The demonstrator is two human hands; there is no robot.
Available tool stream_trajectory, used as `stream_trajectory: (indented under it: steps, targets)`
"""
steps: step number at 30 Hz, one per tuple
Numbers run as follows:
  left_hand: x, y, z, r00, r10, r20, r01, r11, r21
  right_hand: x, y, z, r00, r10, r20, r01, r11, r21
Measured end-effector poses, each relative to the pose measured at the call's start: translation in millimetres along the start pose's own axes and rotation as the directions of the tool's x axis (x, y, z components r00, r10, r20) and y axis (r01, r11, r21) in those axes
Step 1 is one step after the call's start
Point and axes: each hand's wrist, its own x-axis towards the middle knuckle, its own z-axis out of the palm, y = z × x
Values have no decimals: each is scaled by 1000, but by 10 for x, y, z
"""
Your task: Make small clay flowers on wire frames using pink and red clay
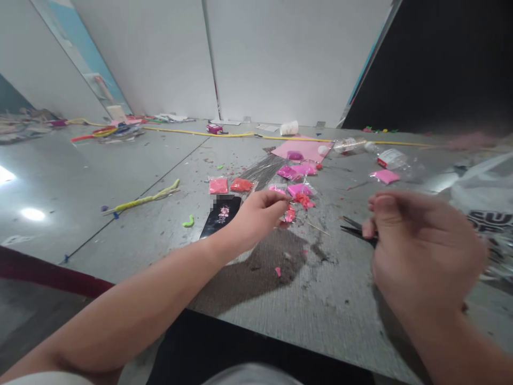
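My left hand (260, 216) is closed in a pinch over the middle of the table, touching or right beside a cluster of small red-pink pieces (303, 200). What its fingertips hold is hidden. At the right, my right hand (425, 240) is curled closed, with a dark pointed tool (352, 227) sticking out to its left, by the fingers. A phone (220, 214) with its screen lit lies partly behind my left wrist. Pink packets (298, 190) lie just beyond the fingers, and red packets (241, 185) sit farther left.
A pink sheet (304, 147) lies toward the back, near a white cup (289, 128) and a yellow cord (180, 131). A yellow-green twisted strand (140, 202) is at the left. A plastic bag (491, 187) stands at the right, near a clear bottle (393, 159).
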Motion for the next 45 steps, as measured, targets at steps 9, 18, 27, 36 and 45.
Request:
stream_trajectory:
  steps: [9,18,27,36,45]
  targets:
    - [-54,57,141,971,-222,-89,145,843,-518,-71,174,142,906,282,316,-312,949,45]
    - [-137,202,226,942,-315,-117,214,831,-514,-54,219,183,853,384,353,-443,891,100]
    - [-147,188,219,961,-266,-70,182,805,-565,-42,281,247,834,418,360,-511,830,222]
    - [-157,213,220,963,-255,-84,156,787,-597,-41,310,164,842,390,372,-474,865,166]
    - [-174,179,207,974,-203,-103,105,803,-586,-52,211,152,835,387,391,-488,849,203]
